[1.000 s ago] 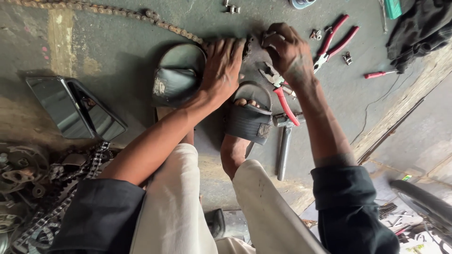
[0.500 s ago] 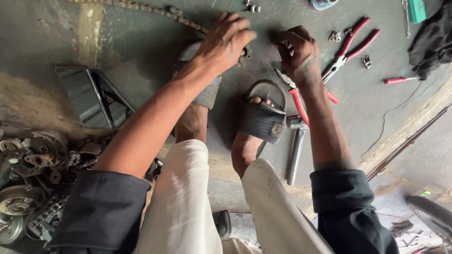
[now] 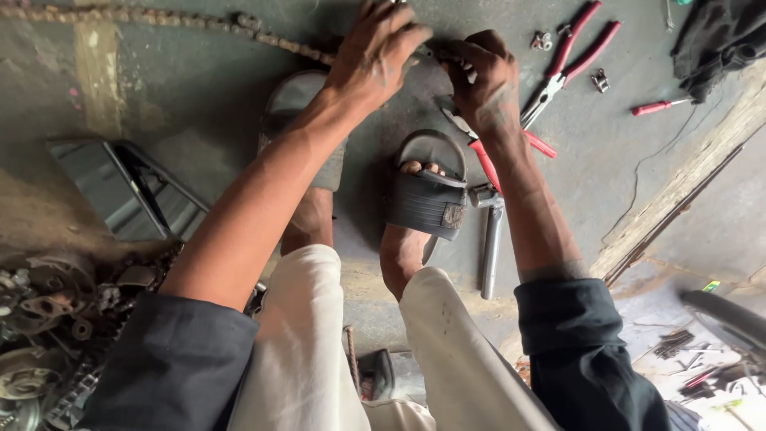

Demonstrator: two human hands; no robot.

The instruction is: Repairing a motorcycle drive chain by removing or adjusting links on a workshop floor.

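A rusty drive chain [image 3: 159,17] runs along the top of the grey floor toward my hands. My left hand [image 3: 381,49] grips the chain where it ends near the middle top. My right hand [image 3: 485,80] is closed on the same spot from the right, fingers pinched on the chain's end. A red-handled pliers [image 3: 487,152] lies under my right wrist. My feet in grey sandals [image 3: 427,195] rest on the floor just below both hands.
Another red-handled pliers [image 3: 570,54] lies open at upper right, with small metal bits [image 3: 598,80] and a red screwdriver [image 3: 656,106]. A metal bar [image 3: 491,243] lies by my right foot. A dark glass panel [image 3: 120,187] and engine parts [image 3: 48,303] sit left.
Both hands have moved up the floor and come together at the chain's end. The left hand left the sandal area and now holds the chain.
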